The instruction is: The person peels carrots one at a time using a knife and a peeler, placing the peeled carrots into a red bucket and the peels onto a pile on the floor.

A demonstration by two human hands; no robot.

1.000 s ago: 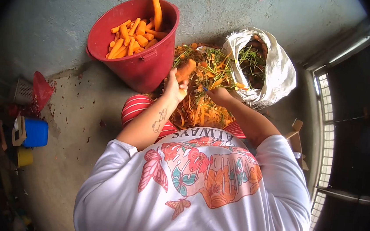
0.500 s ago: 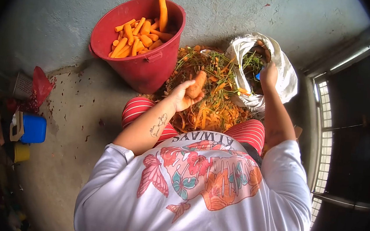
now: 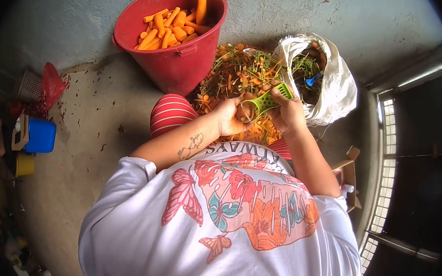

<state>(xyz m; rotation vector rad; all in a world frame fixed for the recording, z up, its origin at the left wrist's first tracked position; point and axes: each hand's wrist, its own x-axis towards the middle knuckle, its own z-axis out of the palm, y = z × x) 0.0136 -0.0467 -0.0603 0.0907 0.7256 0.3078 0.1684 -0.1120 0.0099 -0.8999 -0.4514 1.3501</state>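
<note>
Carrot [image 3: 244, 111], one, green peeler [image 3: 267, 100], one

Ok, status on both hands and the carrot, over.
Left hand grips a brownish unpeeled carrot. Right hand holds a green plastic peeler against it. Nothing in the way; red plastic bucket and white sack stand clear.

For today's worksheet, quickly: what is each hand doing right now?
Left hand: closed on a brownish unpeeled carrot.
Right hand: closed on a green plastic peeler.
</note>
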